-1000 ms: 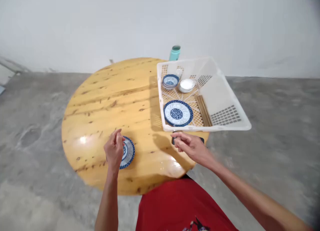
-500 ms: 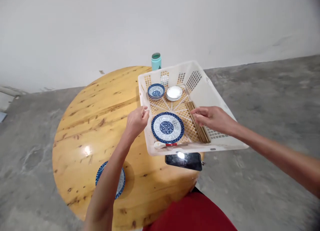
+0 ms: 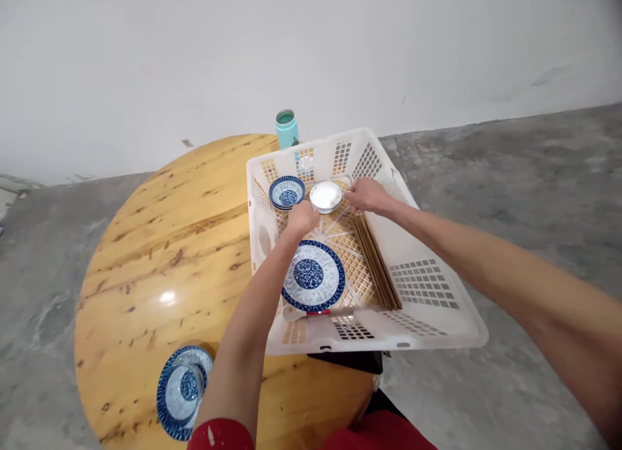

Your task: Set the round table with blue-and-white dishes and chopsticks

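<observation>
Both hands reach into a white plastic basket [image 3: 437, 343]. Between them sits a short stack of small white dishes [image 3: 325, 195]. My left hand [image 3: 303, 219] is closed, its fingertips at the near left rim of the stack. On the other side, my right hand [image 3: 368, 196] has its fingers curled together at the dishes' right edge. Blue-patterned bowls [image 3: 287, 192] are stacked just left of the white ones. A large blue-and-white plate [image 3: 313, 275] lies nearer me, partly behind my left forearm. Wooden chopsticks [image 3: 376, 262] lie along the right side.
A spoon with a red handle [image 3: 318, 312] lies at the basket's near side. Blue-rimmed tableware [image 3: 177, 388] stands on the round wooden table [image 3: 140, 262], partly behind my left arm. A turquoise jar [image 3: 287, 131] is behind the basket; a phone [image 3: 347, 361] shows below its front.
My left hand has moved from over the basket's left rim to the white dishes. The right hand has gone from above the chopsticks to their other side. The view has shifted.
</observation>
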{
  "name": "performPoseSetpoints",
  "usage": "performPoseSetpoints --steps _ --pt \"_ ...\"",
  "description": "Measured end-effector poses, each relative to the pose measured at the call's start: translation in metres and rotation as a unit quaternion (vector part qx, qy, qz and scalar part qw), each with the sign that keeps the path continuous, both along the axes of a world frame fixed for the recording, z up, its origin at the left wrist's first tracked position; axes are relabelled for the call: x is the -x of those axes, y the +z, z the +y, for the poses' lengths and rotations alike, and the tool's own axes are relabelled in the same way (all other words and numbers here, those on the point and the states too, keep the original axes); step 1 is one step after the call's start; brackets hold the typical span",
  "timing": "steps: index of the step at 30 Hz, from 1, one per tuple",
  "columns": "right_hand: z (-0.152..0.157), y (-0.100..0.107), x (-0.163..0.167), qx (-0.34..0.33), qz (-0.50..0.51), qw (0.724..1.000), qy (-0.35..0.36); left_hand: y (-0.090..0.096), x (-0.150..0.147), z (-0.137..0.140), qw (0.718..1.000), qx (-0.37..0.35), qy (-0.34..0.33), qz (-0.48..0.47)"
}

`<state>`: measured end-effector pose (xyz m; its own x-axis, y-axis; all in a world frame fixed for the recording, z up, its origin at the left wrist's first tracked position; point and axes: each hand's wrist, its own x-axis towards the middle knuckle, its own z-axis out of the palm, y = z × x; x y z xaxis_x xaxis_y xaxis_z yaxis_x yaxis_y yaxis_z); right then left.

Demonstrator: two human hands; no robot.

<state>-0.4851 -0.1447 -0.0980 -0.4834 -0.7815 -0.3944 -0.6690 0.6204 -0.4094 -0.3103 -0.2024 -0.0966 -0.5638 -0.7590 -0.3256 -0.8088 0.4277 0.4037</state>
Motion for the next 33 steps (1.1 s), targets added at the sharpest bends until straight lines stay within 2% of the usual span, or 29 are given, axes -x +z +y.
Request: performPoseSetpoints --steps 4,9,15,18,21,23,26,29,33 --pt "-0.016 -0.018 -0.005 -0.01 0.031 0.999 0.008 -0.024 0.021 -0.008 0.998 -0.037 0.04 0.007" --pt "-0.023 -0.039 -0.006 -0.005 0.09 0.996 -0.022 -0.048 0.032 -0.018 0.994 -0.064 0.088 0.024" --pt "-0.023 -0.044 -0.006 -0.009 0.065 0.996 -0.062 -0.061 0.029 -0.021 0.985 -0.102 0.118 0.074" --pt "-0.019 -0.036 -0.007 0.01 0.084 0.995 -0.058 -0.057 0.02 -0.019 0.985 -0.102 0.107 0.092" --pt "-0.008 -0.021 -0.009 0.04 0.114 0.992 -0.033 -0.048 0.012 -0.015 0.975 -0.131 0.112 0.142" --pt "0.003 -0.009 -0.012 0.07 0.132 0.989 -0.02 -0.038 0.007 -0.01 0.952 -0.182 0.136 0.206" --pt "0.022 0.011 -0.02 0.111 0.134 0.985 -0.012 -0.018 0.001 0.003 0.896 -0.28 0.163 0.303" --pt "0.04 0.026 -0.029 0.14 0.061 0.988 -0.009 -0.001 -0.012 0.018 0.87 -0.328 0.16 0.333" --pt "0.058 0.032 -0.035 0.151 -0.104 0.983 -0.012 0.006 -0.042 0.034 0.888 -0.284 0.165 0.321"
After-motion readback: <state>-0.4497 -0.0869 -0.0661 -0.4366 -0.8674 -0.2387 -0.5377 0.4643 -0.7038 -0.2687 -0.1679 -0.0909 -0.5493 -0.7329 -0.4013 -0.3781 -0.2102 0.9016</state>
